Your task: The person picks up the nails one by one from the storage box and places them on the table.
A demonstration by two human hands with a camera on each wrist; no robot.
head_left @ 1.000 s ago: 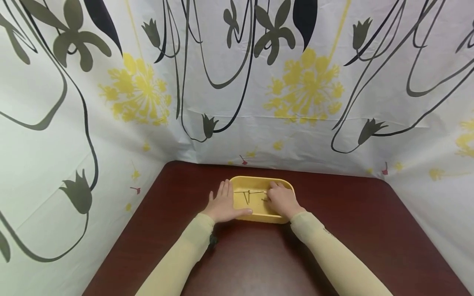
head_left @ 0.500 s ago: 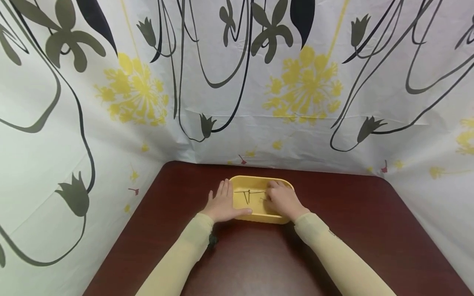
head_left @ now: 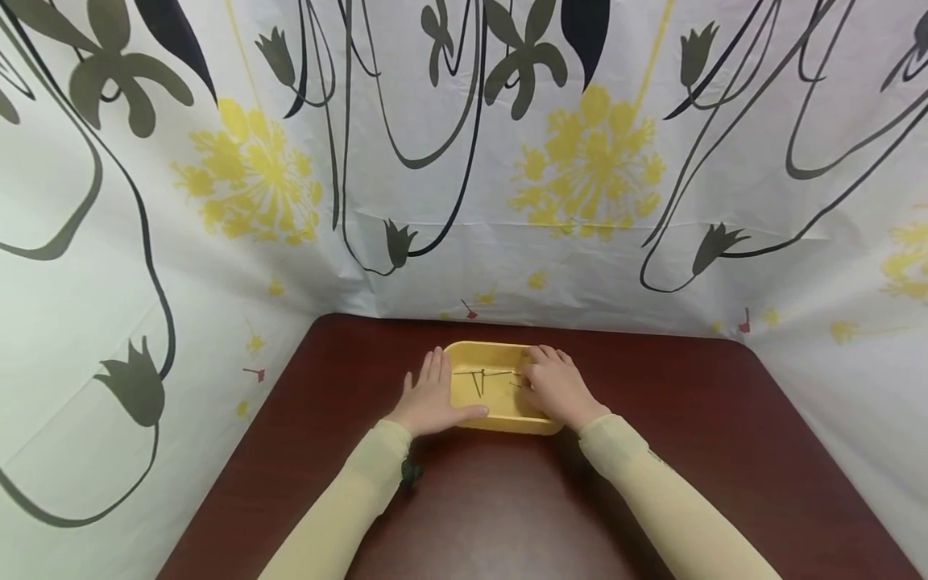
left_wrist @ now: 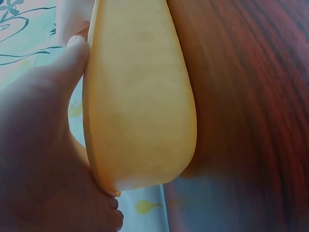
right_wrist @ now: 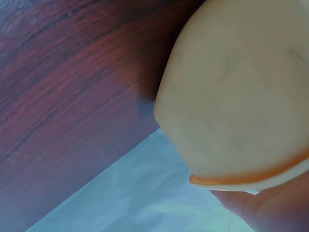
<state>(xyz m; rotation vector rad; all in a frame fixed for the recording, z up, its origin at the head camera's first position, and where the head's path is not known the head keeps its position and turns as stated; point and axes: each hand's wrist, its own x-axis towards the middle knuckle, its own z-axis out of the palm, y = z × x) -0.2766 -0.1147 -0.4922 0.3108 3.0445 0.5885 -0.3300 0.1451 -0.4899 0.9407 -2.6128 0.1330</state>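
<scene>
In the head view a yellow plastic tray (head_left: 500, 424) stands on the table, holding several thin dark nail-like pieces (head_left: 482, 382). My left hand (head_left: 429, 405) lies along the tray's left end, fingers straight and thumb over the near rim. The left wrist view shows the left hand (left_wrist: 46, 130) against the rim, beside the tray's outer wall (left_wrist: 140, 96). Over the tray's right end is my right hand (head_left: 560, 389), its fingers bent down inside. Its fingertips are hidden, so whether they pinch a piece is unclear. Only part of the right hand (right_wrist: 275, 208) shows beyond the rim in the right wrist view.
The dark red-brown table (head_left: 478, 515) extends around the tray. Behind it and to both sides hangs a white floral-patterned curtain (head_left: 464, 201). A small dark object (head_left: 410, 474) sits by the left wrist.
My right hand has shifted slightly right relative to the tray, fingers still bent inside it. The left hand keeps its place on the tray. The head view has drifted slightly.
</scene>
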